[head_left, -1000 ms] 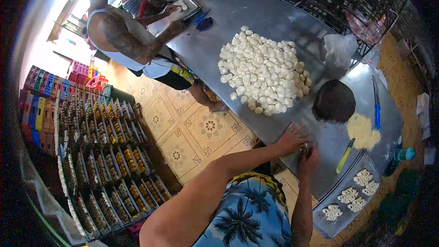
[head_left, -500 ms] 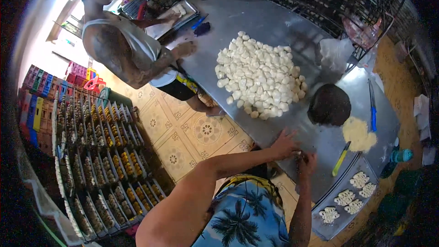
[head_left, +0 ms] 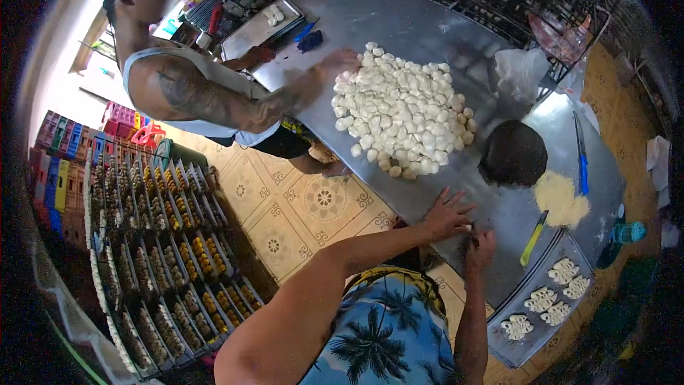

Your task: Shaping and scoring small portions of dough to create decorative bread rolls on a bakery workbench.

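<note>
Left hand (head_left: 444, 219): grip apart; right hand (head_left: 481, 247): can't tell; white round dough lumps (head_left: 407, 115), eleven o'clock; light touch advisable

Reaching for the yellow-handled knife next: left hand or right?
Right, most likely. The right hand is nearer the yellow-handled knife, on the same side; the left hand lies farther off, nearer the dough pile.

Metal table (head_left: 406, 21) is carrying pale dough pieces (head_left: 406, 114) heaped mid-surface, dark round mass (head_left: 514, 153) to their right. Yellowish powder (head_left: 559, 201) and blue-handled knife (head_left: 583, 171) are lying farther right, yellow-handled blade (head_left: 531, 244) nearer. Tray (head_left: 514, 351) is resting near right, small dark clump (head_left: 309, 42) far left.
</note>
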Demonstrator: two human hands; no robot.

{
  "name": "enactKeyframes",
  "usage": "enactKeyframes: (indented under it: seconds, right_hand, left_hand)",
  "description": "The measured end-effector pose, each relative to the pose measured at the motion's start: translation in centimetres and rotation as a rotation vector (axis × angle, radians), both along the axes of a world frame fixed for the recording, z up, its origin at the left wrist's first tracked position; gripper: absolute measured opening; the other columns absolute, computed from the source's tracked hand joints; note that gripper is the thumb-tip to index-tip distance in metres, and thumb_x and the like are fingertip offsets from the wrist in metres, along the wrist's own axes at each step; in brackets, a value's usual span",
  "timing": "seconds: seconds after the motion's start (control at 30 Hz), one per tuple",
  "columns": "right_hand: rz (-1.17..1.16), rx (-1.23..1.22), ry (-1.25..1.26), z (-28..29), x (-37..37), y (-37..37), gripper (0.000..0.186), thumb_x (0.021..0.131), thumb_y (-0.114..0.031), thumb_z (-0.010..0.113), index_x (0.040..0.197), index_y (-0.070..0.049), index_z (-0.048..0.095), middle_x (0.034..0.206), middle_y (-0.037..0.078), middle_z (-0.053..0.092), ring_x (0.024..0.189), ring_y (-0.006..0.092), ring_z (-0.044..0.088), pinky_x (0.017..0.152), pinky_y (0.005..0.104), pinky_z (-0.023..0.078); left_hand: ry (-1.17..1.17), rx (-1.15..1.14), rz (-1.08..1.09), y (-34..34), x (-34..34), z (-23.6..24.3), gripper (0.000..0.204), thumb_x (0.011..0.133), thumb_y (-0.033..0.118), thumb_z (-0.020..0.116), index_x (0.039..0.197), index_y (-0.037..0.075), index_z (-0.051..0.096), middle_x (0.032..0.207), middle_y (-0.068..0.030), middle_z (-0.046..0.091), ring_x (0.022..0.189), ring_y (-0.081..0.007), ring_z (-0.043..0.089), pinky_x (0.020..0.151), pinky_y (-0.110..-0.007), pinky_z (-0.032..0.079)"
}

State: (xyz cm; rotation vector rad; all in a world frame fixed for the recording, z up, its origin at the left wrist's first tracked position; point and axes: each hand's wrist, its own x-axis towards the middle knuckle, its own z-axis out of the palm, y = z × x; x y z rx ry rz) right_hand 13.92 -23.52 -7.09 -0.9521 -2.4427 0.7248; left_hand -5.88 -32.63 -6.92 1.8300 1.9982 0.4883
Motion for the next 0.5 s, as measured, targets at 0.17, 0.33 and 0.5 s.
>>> enactKeyframes:
  seconds: [0.17,0.33,0.5]
  right_hand:
    - [0.047,-0.242,-0.107,0.4,0.8,-0.7,0.042,0.085,-0.006,0.073,0.127,-0.007,0.073,0.102,0.020,0.064,0.098,0.0393,0.061,0.082,0.0502,0.050]
    - [-0.093,-0.139,-0.025,1.5,0.5,-1.2,0.039,0.090,-0.011,0.074,0.128,-0.008,0.073,0.109,0.019,0.065,0.100,0.0375,0.064,0.086,0.0497,0.052]
    - [0.098,0.198,-0.007,2.5,-1.5,-2.4,0.023,0.092,-0.007,0.073,0.113,0.002,0.072,0.108,0.017,0.068,0.096,0.0359,0.066,0.080,0.0437,0.054]
  left_hand:
    - [0.064,0.081,0.037,-0.3,-0.4,0.3,0.042,0.100,0.059,0.057,0.130,0.035,0.073,0.160,0.0038,0.050,0.159,-0.0364,0.024,0.124,-0.070,0.010]
    - [0.011,0.099,-0.070,-1.1,-1.0,0.5,0.039,0.099,0.055,0.062,0.128,0.033,0.075,0.158,0.0033,0.053,0.158,-0.0355,0.027,0.125,-0.067,0.013]
    - [-0.063,0.083,0.035,-1.7,-0.8,1.0,0.038,0.093,0.038,0.076,0.128,0.025,0.075,0.157,0.0014,0.055,0.157,-0.0379,0.028,0.124,-0.067,0.016]
